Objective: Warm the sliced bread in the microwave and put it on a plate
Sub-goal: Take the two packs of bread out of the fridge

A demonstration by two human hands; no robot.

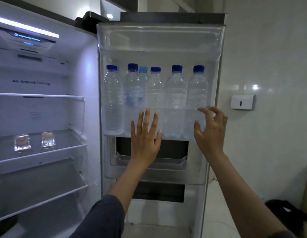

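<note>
I stand at an open fridge. My left hand (145, 138) is spread flat with fingers apart, in front of the door shelf (115, 133) that holds several water bottles (175, 103). My right hand (210, 131) hovers with curled, parted fingers near the door's right edge (216, 93), holding nothing. Two small clear containers (22, 142) with something pale brown inside sit on a middle shelf (46, 157) of the fridge interior at the left. No bread, microwave or plate is clearly in view.
The fridge door stands swung open ahead, with an empty upper bin (159, 40) and lower bins (149, 162). A white tiled wall with a small white box (242, 102) is at the right. A dark object (286, 213) lies low at the right.
</note>
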